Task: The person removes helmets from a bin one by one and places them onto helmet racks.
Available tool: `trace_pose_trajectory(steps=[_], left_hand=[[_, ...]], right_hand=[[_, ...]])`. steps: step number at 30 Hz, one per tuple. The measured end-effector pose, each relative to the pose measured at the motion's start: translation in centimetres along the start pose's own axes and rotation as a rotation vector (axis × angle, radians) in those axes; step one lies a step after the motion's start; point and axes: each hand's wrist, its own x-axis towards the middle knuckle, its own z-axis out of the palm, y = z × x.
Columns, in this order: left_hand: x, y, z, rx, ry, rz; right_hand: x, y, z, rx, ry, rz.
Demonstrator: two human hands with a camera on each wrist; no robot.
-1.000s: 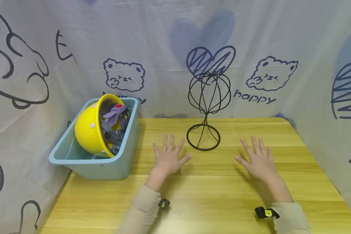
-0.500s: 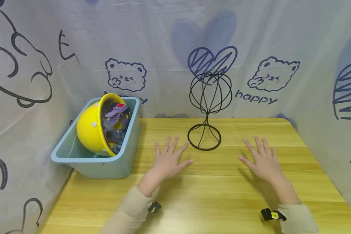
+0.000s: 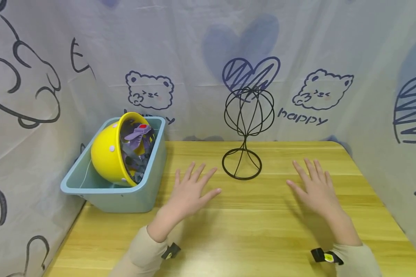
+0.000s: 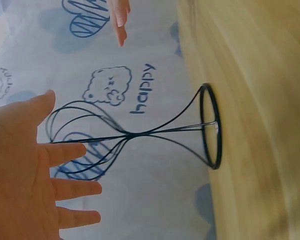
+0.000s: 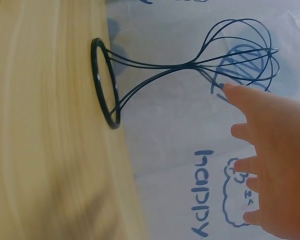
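Observation:
A black wire stand (image 3: 245,137) with a round cage top and a ring base stands upright near the back of the table. My left hand (image 3: 190,192), fingers spread, hovers above the wood in front and to the left of it. To the right, my right hand (image 3: 315,190) is also held over the table with its fingers apart. Neither hand holds anything. A yellow safety helmet (image 3: 106,156) lies on its side in a light blue bin (image 3: 128,202), its purple and grey inner straps facing right. Both wrist views show the wire stand (image 4: 135,135) beyond the hands.
The bin stands at the table's left side, close to the cloth wall. White printed cloth (image 3: 194,107) with bears and hearts encloses the back and both sides. Wood-grain table (image 3: 249,238) surface extends in front of the stand.
My left hand has drifted slightly left and its forearm has swung outward. My right hand has shifted a little to the right. The helmet, bin and wire stand remain in place.

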Motion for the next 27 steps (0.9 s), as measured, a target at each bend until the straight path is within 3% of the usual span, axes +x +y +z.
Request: trace_pose_trajectory(steps=[8, 14, 22, 27], left_hand=[[-1.6, -1.1, -2.4, 0.028, 0.091, -0.021], [-2.5, -2.1, -4.4, 0.084, 0.198, -0.031], [-4.2, -3.6, -6.4, 0.098, 0.264, -0.034], [-5.4, -4.8, -7.0, 0.114, 0.315, -0.053]], right_hand=[[0.8, -1.1, -0.7, 0.014, 0.132, -0.071], [1.8, -2.3, -1.2, 0.057, 0.256, -0.146], [4.3, -4.6, -2.0, 0.104, 0.584, -0.377], [6.2, -6.0, -3.0, 0.077, 0.656, -0.492]])
